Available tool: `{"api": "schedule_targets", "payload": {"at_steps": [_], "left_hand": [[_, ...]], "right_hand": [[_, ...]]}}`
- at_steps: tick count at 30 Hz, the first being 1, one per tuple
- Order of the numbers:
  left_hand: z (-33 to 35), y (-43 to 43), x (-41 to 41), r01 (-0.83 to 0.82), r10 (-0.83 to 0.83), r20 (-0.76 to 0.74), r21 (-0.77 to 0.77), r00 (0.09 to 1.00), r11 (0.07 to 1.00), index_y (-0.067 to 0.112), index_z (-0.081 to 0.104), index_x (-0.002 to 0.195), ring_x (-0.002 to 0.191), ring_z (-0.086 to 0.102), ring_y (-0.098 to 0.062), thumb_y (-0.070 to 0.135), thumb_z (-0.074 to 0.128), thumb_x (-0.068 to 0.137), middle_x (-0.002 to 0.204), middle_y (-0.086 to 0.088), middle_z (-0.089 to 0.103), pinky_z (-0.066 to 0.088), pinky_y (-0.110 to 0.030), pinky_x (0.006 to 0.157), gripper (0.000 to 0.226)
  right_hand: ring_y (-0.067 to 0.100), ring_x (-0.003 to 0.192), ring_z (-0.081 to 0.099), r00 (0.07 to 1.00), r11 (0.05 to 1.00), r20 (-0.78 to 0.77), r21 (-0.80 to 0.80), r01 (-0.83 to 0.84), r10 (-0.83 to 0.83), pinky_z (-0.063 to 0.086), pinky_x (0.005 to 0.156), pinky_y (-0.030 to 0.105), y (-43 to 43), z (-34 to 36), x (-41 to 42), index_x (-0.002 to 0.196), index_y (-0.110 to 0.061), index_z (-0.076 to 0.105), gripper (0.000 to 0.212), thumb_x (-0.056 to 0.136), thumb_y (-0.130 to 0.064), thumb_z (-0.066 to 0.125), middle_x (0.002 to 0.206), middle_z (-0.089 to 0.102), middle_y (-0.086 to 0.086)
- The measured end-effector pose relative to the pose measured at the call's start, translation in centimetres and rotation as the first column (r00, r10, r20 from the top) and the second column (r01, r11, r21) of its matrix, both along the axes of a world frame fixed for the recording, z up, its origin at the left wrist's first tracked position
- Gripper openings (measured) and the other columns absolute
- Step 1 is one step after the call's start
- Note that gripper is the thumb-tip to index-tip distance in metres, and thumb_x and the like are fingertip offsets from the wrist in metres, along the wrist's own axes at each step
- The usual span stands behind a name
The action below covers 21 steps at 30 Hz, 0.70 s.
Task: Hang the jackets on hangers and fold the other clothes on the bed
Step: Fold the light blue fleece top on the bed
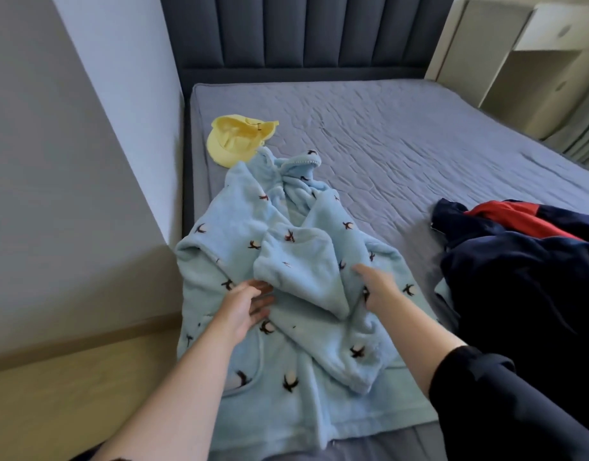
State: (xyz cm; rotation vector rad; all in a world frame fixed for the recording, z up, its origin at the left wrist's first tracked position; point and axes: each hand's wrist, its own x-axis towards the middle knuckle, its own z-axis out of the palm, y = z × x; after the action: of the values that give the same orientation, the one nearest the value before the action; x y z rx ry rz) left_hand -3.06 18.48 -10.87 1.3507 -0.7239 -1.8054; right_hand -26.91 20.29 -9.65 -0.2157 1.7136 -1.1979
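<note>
The pale blue fleece robe (239, 214) lies rumpled on the bed (419, 134), lower centre of the frame, with one sleeve (296, 271) doubled across its middle. Folding looks just begun, and the next move likely calls for flattening that sleeve. The left hand (249, 304), fingers loosely spread, touches the sleeve's lower edge. The right hand (379, 287) rests straight-fingered on the cloth beside it. A yellow cap (236, 138) lies above and a navy-and-red jacket (519, 277) to the right.
</note>
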Motion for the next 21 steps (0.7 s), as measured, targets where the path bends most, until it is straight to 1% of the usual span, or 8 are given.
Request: {"api": "schedule_targets", "payload": {"at_steps": [2, 4, 6, 8, 12, 14, 18, 21], "left_hand": [[-0.2, 0.0, 0.7, 0.025, -0.025, -0.069, -0.012, 0.997, 1.000, 0.019, 0.057, 0.108, 0.082, 0.059, -0.017, 0.000, 0.034, 0.093, 0.094, -0.003, 0.063, 0.042, -0.030, 0.064, 0.033], [0.0, -0.3, 1.2, 0.045, -0.049, -0.124, -0.029, 0.991, 0.999, 0.025, 0.060, 0.111, 0.082, 0.058, -0.016, 0.005, 0.034, 0.093, 0.092, -0.002, 0.064, 0.042, -0.029, 0.064, 0.038], [0.1, -0.6, 1.4, 0.074, -0.081, -0.151, -0.051, 0.985, 0.996, 0.028, 0.062, 0.115, 0.084, 0.058, -0.015, 0.008, 0.035, 0.094, 0.095, 0.000, 0.067, 0.043, -0.027, 0.065, 0.039], [0.2, -0.6, 1.1, 0.089, -0.100, -0.167, -0.071, 0.981, 0.994, 0.024, 0.060, 0.118, 0.087, 0.059, -0.016, 0.007, 0.041, 0.095, 0.099, -0.001, 0.068, 0.044, -0.028, 0.068, 0.035], [0.7, -0.3, 0.6, 0.120, -0.123, -0.013, -0.149, 0.992, 0.982, 0.004, 0.064, 0.109, 0.087, 0.061, -0.024, -0.008, 0.051, 0.089, 0.089, -0.007, 0.069, 0.048, -0.029, 0.073, 0.026], [1.2, -0.2, 0.8, 0.129, -0.118, 0.064, -0.228, 0.991, 0.965, 0.003, 0.067, 0.097, 0.088, 0.061, -0.025, -0.016, 0.048, 0.084, 0.084, -0.008, 0.069, 0.049, -0.031, 0.078, 0.030], [2.0, -0.4, 2.8, 0.281, -0.216, 0.223, -0.323, 0.951, 0.904, 0.010, 0.065, 0.101, 0.099, 0.059, -0.021, -0.007, 0.046, 0.092, 0.103, -0.007, 0.068, 0.048, -0.028, 0.081, 0.027], [1.0, -0.4, 5.4, 0.622, -0.377, 0.616, -0.242, 0.692, 0.745, 0.009, 0.059, 0.119, 0.112, 0.050, -0.016, 0.001, 0.045, 0.096, 0.118, 0.000, 0.056, 0.041, -0.028, 0.096, 0.028]], "right_hand": [[0.033, 0.094, 0.062, 1.000, 0.981, -0.017, -0.192, -0.001, -0.002, 0.054, 0.079, 0.042, -0.4, 1.6, 0.3, 0.091, -0.008, 0.063, 0.007, 0.084, -0.005, 0.064, 0.102, 0.068, 0.018], [0.033, 0.098, 0.063, 0.989, 0.955, 0.144, -0.297, 0.007, 0.037, 0.055, 0.073, 0.039, -0.2, 2.6, 0.9, 0.098, -0.007, 0.066, 0.013, 0.085, -0.006, 0.062, 0.098, 0.070, 0.015], [0.032, 0.103, 0.063, 0.965, 0.982, 0.242, -0.181, -0.053, 0.097, 0.055, 0.083, 0.044, 0.4, 2.5, 1.7, 0.111, -0.010, 0.063, 0.029, 0.085, -0.023, 0.066, 0.106, 0.069, 0.014], [0.030, 0.096, 0.064, 0.970, 0.989, 0.220, 0.086, -0.124, 0.103, 0.055, 0.084, 0.043, 1.7, 1.5, 2.8, 0.111, -0.013, 0.061, 0.041, 0.080, -0.036, 0.071, 0.103, 0.067, 0.012], [0.027, 0.072, 0.065, 0.957, 0.960, 0.288, 0.257, -0.109, 0.032, 0.057, 0.046, 0.035, 3.7, -0.2, 4.6, 0.110, -0.013, 0.056, 0.035, 0.085, -0.031, 0.070, 0.093, 0.065, 0.014], [0.027, 0.071, 0.063, 0.943, 0.975, 0.330, 0.220, -0.037, -0.038, 0.055, 0.042, 0.035, 3.7, 0.1, 4.7, 0.105, -0.012, 0.059, 0.026, 0.087, -0.029, 0.068, 0.087, 0.065, 0.013], [0.031, 0.083, 0.063, 0.924, 0.996, 0.373, 0.026, 0.085, -0.089, 0.058, 0.064, 0.043, 3.7, 1.2, 4.6, 0.117, -0.003, 0.055, 0.024, 0.093, -0.006, 0.055, 0.100, 0.064, 0.017], [0.038, 0.110, 0.058, 0.965, 0.999, 0.261, 0.038, 0.012, -0.022, 0.050, 0.090, 0.047, 4.6, 0.2, 4.5, 0.128, 0.003, 0.050, 0.041, 0.088, 0.010, 0.052, 0.122, 0.059, 0.023]]}}
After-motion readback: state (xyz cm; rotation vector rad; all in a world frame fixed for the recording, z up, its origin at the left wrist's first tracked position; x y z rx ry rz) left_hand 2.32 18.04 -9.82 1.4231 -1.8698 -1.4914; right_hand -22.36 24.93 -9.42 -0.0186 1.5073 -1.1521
